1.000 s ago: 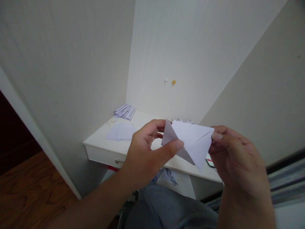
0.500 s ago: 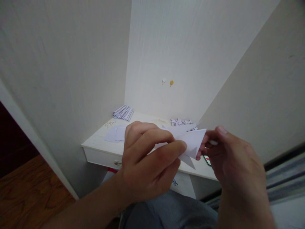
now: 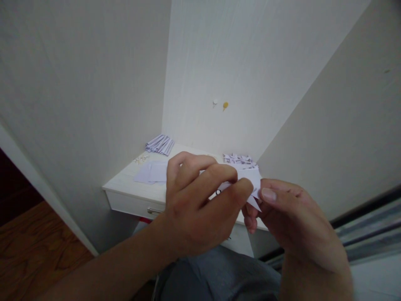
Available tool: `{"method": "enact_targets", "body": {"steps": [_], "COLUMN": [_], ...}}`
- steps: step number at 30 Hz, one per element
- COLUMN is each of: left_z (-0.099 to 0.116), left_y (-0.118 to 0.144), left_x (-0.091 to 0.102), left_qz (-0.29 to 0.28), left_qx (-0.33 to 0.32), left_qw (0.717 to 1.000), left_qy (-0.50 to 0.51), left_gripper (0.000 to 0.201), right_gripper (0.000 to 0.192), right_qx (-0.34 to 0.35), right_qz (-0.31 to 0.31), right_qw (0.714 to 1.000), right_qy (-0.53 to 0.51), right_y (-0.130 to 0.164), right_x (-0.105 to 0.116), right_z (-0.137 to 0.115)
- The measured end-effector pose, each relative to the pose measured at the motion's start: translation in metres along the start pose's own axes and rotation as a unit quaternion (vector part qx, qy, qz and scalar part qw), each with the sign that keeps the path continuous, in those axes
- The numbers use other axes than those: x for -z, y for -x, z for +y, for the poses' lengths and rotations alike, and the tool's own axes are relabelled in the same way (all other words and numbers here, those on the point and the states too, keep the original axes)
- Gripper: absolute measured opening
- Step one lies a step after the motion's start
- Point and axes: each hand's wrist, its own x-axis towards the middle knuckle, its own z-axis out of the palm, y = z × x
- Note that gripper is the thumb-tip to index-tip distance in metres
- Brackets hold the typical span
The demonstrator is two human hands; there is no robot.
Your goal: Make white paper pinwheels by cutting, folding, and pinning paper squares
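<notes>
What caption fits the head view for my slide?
Left hand and right hand pinch a folded white paper above a small white desk.

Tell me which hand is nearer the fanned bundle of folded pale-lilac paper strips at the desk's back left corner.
Left. The left hand is below and slightly right of the fanned bundle of folded pale-lilac paper strips; the right hand is farther right.

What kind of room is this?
Probably a corner of a home room: a small white desk with a drawer set between pale wood-grain wall panels, a brown wooden floor, and a bundle of folded pale paper strips on the desk.
</notes>
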Motion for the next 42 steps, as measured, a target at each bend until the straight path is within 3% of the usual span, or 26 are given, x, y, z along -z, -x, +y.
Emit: {"method": "enact_targets", "body": {"steps": [4, 7, 9, 10, 11, 12, 13, 15, 16, 18, 19, 22, 26, 32, 39, 42], "left_z": [-0.008, -0.028, -0.047, -0.057, -0.067, -0.077, -0.085, -0.099, -0.105, -0.113, -0.117, -0.129, -0.145, -0.159, -0.162, -0.162], "left_y": [0.008, 0.023, 0.038, 0.046, 0.055, 0.064, 0.072, 0.089, 0.097, 0.112, 0.119, 0.138, 0.158, 0.174, 0.172, 0.171], "left_x": [-0.007, -0.022, -0.037, -0.045, -0.053, -0.061, -0.067, -0.076, -0.079, -0.083, -0.085, -0.091, -0.097, -0.099, -0.099, -0.099], "left_qz": [-0.004, 0.040, 0.093, 0.116, 0.109, 0.082, 0.023, -0.073, -0.106, -0.105, -0.093, -0.070, -0.085, -0.076, -0.164, -0.164], "left_qx": [-0.016, 0.011, 0.127, 0.230, 0.362, 0.491, 0.590, 0.638, 0.660, 0.674, 0.681, 0.699, 0.705, 0.702, 0.678, 0.675], "left_qw": [1.000, 0.999, 0.987, 0.966, 0.923, 0.852, 0.757, 0.670, 0.593, 0.527, 0.519, 0.560, 0.579, 0.599, 0.634, 0.656], "left_qy": [-0.006, -0.027, -0.014, 0.012, 0.071, 0.164, 0.279, 0.374, 0.449, 0.507, 0.508, 0.440, 0.401, 0.378, 0.334, 0.295], "left_gripper": [0.026, 0.042, 0.049, 0.051, 0.056, 0.059, 0.062, 0.084, 0.089, 0.095, 0.095, 0.081, 0.055, 0.038, 0.035, 0.027], "right_gripper": [0.027, 0.022, 0.020, 0.019, 0.019, 0.021, 0.023, 0.025, 0.026, 0.028, 0.029, 0.033, 0.024, 0.026, 0.027, 0.026], "right_qx": [-0.006, 0.015, 0.033, 0.039, 0.034, 0.022, 0.009, -0.016, -0.030, -0.058, -0.072, -0.108, -0.144, -0.151, -0.133, -0.122], "right_qz": [0.025, 0.059, 0.073, 0.074, 0.067, 0.059, 0.058, 0.054, 0.051, 0.045, 0.041, 0.032, 0.021, 0.019, 0.008, 0.006], "right_qw": [0.999, 0.998, 0.997, 0.996, 0.996, 0.996, 0.994, 0.992, 0.991, 0.987, 0.984, 0.971, 0.946, 0.908, 0.882, 0.872], "right_qy": [-0.022, -0.007, 0.010, 0.020, 0.037, 0.059, 0.087, 0.109, 0.119, 0.143, 0.157, 0.209, 0.288, 0.389, 0.452, 0.474], "right_y": [-0.006, -0.014, -0.024, -0.030, -0.037, -0.044, -0.052, -0.070, -0.078, -0.094, -0.100, -0.116, -0.125, -0.120, -0.116, -0.115], "right_x": [0.000, 0.007, 0.017, 0.022, 0.028, 0.033, 0.037, 0.042, 0.043, 0.042, 0.041, 0.039, 0.040, 0.039, 0.035, 0.038], "right_z": [0.006, 0.017, 0.029, 0.037, 0.046, 0.057, 0.068, 0.096, 0.111, 0.142, 0.156, 0.192, 0.216, 0.222, 0.226, 0.222]}}
